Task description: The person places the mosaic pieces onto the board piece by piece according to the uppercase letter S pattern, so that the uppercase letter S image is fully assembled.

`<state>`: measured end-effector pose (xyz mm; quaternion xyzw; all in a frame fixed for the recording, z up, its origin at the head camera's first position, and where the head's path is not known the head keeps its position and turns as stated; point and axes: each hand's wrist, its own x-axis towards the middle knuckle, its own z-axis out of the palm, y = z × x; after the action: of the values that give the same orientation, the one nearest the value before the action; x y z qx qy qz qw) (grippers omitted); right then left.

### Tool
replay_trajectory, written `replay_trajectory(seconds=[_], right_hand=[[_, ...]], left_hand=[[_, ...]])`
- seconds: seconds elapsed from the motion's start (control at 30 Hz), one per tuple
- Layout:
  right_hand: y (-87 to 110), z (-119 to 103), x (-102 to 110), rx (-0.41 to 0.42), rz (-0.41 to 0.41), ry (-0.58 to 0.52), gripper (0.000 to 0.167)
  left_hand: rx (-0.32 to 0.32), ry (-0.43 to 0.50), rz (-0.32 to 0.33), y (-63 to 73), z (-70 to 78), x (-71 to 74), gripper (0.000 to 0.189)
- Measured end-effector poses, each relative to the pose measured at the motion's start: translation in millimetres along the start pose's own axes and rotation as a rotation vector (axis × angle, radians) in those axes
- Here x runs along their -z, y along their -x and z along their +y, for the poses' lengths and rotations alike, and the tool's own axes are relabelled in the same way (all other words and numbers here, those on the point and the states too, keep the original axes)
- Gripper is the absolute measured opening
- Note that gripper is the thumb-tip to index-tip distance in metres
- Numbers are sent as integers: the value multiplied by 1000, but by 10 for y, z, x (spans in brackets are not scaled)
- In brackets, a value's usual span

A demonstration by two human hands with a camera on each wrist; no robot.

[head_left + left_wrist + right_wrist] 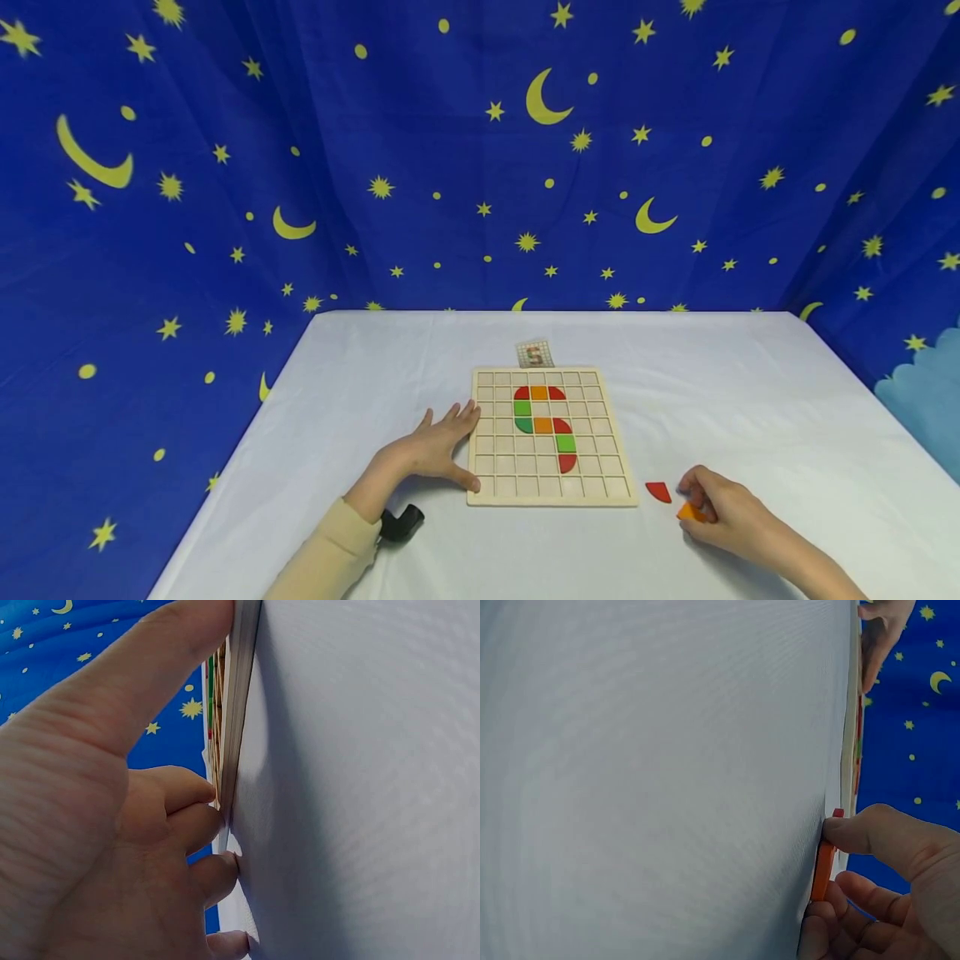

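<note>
A square wooden grid board [525, 487] lies on the table with red, orange and green pieces set in its cells, forming an S-like curve. My left hand [438, 448] rests at the board's left edge, fingers spread and straight, thumb at the lower left corner. To the right of the board, my right hand [723, 512] pinches an orange piece [823, 871] between thumb and fingers, close over the table. Just left of those fingers a red quarter-round piece [658, 492] lies on the cloth.
Behind the board lies a small card [535, 354] printed with a grid and an S pattern. A black object [402, 524] sits beside the left sleeve. White cloth covers the table [712, 375], and a blue star-and-moon curtain [480, 150] rises behind and along both sides.
</note>
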<state>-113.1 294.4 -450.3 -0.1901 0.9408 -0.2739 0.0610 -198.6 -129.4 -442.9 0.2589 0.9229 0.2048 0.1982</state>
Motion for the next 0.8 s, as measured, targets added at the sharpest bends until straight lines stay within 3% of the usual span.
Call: replay_trajectory(seconds=[0.17,0.4,0.57,0.8], right_hand=[[-15,-27,53,35,43,-15,36],[-95,-91,274,174,274,103,40],[-171,-182,484,151,296,166,42],[-271,-269,606,214,334,206,44]], left_hand=[[3,5,-2,1,-5,-9,115],[0,7,1,4,-11,-9,115],[-8,6,3,10,-12,0,115],[-4,2,1,8,-6,1,114]])
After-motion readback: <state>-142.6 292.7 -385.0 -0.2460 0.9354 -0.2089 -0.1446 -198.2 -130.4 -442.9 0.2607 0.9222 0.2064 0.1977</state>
